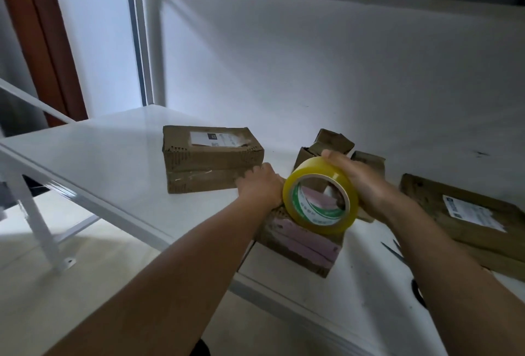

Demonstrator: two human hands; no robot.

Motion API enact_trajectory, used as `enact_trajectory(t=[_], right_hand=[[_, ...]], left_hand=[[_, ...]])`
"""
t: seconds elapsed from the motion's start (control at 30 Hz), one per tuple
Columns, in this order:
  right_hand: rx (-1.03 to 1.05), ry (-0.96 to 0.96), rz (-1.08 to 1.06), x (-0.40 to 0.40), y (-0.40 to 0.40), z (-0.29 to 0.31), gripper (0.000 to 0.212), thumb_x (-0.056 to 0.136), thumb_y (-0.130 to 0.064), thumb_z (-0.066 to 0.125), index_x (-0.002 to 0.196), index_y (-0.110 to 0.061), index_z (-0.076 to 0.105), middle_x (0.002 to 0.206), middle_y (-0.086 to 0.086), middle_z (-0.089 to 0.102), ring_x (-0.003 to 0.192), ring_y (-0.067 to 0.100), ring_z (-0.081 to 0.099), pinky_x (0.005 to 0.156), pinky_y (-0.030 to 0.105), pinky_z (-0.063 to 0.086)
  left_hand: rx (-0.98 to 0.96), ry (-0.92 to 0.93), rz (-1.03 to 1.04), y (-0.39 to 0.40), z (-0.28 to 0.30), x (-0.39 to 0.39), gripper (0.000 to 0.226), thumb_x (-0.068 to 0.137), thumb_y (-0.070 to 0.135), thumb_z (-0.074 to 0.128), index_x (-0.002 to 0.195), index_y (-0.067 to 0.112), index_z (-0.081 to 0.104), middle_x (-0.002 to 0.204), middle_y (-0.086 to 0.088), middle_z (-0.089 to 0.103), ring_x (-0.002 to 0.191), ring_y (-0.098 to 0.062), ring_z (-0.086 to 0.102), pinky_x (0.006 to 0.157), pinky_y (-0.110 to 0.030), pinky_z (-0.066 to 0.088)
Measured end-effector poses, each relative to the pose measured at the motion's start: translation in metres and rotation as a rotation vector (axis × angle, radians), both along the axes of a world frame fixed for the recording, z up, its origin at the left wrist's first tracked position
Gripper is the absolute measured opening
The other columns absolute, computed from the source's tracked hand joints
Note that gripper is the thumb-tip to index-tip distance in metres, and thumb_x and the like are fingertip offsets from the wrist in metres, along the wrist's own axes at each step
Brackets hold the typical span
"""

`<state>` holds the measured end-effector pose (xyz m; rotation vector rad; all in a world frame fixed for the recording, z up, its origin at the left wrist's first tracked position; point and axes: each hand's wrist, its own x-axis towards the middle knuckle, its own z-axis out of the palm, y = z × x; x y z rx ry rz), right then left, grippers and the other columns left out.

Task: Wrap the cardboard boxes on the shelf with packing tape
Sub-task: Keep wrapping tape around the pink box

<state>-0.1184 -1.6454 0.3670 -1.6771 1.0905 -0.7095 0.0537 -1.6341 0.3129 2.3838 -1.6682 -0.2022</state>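
My right hand (358, 179) grips a yellow roll of packing tape (321, 195) from its far side, holding it above a cardboard box with pink bands (301, 245) near the shelf's front edge. My left hand (260, 186) rests on the far left top of that box, fingers curled over it and partly hidden. A taped brown box with a white label (210, 157) lies just left of my left hand. A flat box with a label (468, 219) lies at the right. An open box with raised flaps (329, 142) stands behind the roll.
The white shelf board (113, 151) runs from back left to front right, with a white wall behind and another shelf overhead. Scissors (397, 253) lie on the shelf under my right forearm, mostly hidden. A white upright post (145, 43) stands at the back left corner.
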Motion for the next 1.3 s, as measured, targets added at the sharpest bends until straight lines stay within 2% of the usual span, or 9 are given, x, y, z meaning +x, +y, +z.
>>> enact_trajectory(t=[0.1,0.27,0.57,0.67,0.8,0.9,0.97,1.07,1.3], right_hand=[[-0.001,-0.016,0.058,-0.001,0.001,-0.001,0.057,0.068,-0.071,0.056,0.044,-0.020,0.067,0.047,0.003,0.061,0.040,0.014,0.058,0.046,0.021,0.047],[0.066,-0.088,0.037,-0.005,0.004,-0.006,0.054,0.077,-0.064,0.053,0.042,-0.024,0.066,0.046,-0.002,0.059,0.039,0.011,0.057,0.049,0.023,0.045],[0.074,-0.003,-0.002,-0.003,0.001,-0.003,0.047,0.080,-0.064,0.053,0.074,-0.018,0.056,0.048,-0.005,0.061,0.041,0.009,0.059,0.058,0.030,0.044],[0.057,0.182,0.070,-0.004,0.005,0.014,0.053,0.071,-0.070,0.053,0.083,-0.020,0.063,0.064,-0.001,0.068,0.056,0.014,0.066,0.057,0.027,0.050],[0.013,0.547,0.163,-0.020,0.009,0.048,0.054,0.077,-0.068,0.050,0.090,-0.020,0.071,0.087,0.005,0.072,0.085,0.026,0.068,0.081,0.039,0.054],[0.075,0.857,0.230,-0.044,0.015,0.046,0.038,0.090,-0.057,0.044,0.089,-0.026,0.066,0.086,-0.003,0.068,0.077,0.011,0.064,0.069,0.023,0.051],[0.064,1.023,0.186,-0.055,0.018,0.020,0.034,0.094,-0.056,0.041,0.092,-0.029,0.061,0.097,-0.003,0.063,0.085,0.010,0.062,0.080,0.026,0.049],[0.122,1.033,0.103,-0.057,0.020,-0.011,0.040,0.093,-0.059,0.039,0.104,-0.025,0.058,0.114,0.003,0.057,0.109,0.021,0.057,0.098,0.033,0.044],[-0.022,1.089,0.051,-0.041,0.022,-0.022,0.053,0.094,-0.056,0.037,0.125,-0.018,0.056,0.128,0.011,0.055,0.096,0.018,0.052,0.080,0.027,0.039]], left_hand=[[-0.001,-0.026,0.012,0.002,0.000,-0.002,0.048,0.099,0.030,0.035,0.140,0.007,0.030,0.141,-0.015,0.040,0.128,-0.032,0.040,0.098,-0.043,0.035],[0.042,-0.049,0.010,0.001,0.003,-0.002,0.052,0.097,0.031,0.039,0.141,0.006,0.027,0.139,-0.015,0.043,0.127,-0.032,0.042,0.099,-0.043,0.036],[0.000,-0.062,0.026,-0.002,0.002,-0.005,0.056,0.096,0.039,0.037,0.142,0.008,0.027,0.142,-0.014,0.042,0.128,-0.032,0.042,0.101,-0.044,0.032],[0.014,-0.111,0.047,-0.003,0.001,-0.005,0.052,0.098,0.038,0.036,0.141,0.009,0.029,0.140,-0.013,0.044,0.126,-0.031,0.044,0.101,-0.045,0.033],[0.029,-0.189,0.050,-0.006,-0.002,-0.004,0.051,0.094,0.022,0.039,0.141,0.008,0.027,0.138,-0.013,0.045,0.124,-0.031,0.045,0.100,-0.045,0.033],[0.017,-0.226,0.040,-0.009,-0.002,-0.004,0.049,0.095,0.022,0.036,0.142,0.008,0.027,0.138,-0.013,0.046,0.123,-0.031,0.046,0.099,-0.044,0.033],[0.009,-0.274,0.024,-0.010,-0.002,-0.005,0.048,0.095,0.021,0.034,0.141,0.008,0.029,0.137,-0.012,0.047,0.122,-0.030,0.047,0.097,-0.043,0.033],[-0.004,-0.381,-0.010,-0.009,0.000,-0.010,0.046,0.095,0.021,0.036,0.139,0.007,0.032,0.134,-0.012,0.049,0.121,-0.029,0.047,0.099,-0.044,0.032],[-0.077,-0.816,-0.236,-0.003,0.005,-0.063,0.064,0.091,0.033,0.057,0.141,0.004,0.030,0.128,-0.017,0.049,0.120,-0.032,0.047,0.105,-0.047,0.034]])
